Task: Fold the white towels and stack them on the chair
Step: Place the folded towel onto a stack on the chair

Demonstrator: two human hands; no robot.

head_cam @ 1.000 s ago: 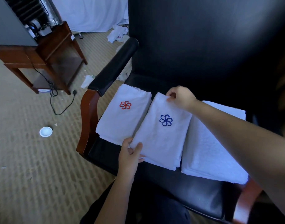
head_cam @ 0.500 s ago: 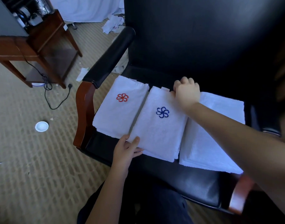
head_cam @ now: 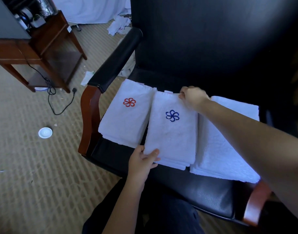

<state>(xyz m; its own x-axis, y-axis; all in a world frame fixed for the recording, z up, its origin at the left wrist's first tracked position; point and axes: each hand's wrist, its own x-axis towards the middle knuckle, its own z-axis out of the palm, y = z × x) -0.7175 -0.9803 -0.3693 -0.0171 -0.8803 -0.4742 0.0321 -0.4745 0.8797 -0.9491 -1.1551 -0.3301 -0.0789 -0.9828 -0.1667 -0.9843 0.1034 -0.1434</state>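
Three folded white towel piles lie side by side on the black leather seat of the chair [head_cam: 209, 195]. The left pile [head_cam: 126, 122] bears a red flower logo. On the middle pile lies a towel with a blue flower logo [head_cam: 172, 134]. My left hand [head_cam: 142, 162] pinches this towel's near left corner, thumb on top. My right hand [head_cam: 193, 97] grips its far right corner, fingers curled over the edge. The right pile [head_cam: 219, 149] is plain white and partly hidden under my right forearm.
A wooden side table [head_cam: 43, 53] stands at the far left with a black cable and plug [head_cam: 60, 105] trailing on the carpet. A small white lid [head_cam: 45, 132] lies on the floor. Loose white cloths [head_cam: 117, 26] lie by the bed skirt beyond the chair's left armrest [head_cam: 111, 61].
My right hand shifted slightly along the blue-logo towel's far edge and now pinches the corner. My left hand stays on the near corner. The view moved a little.
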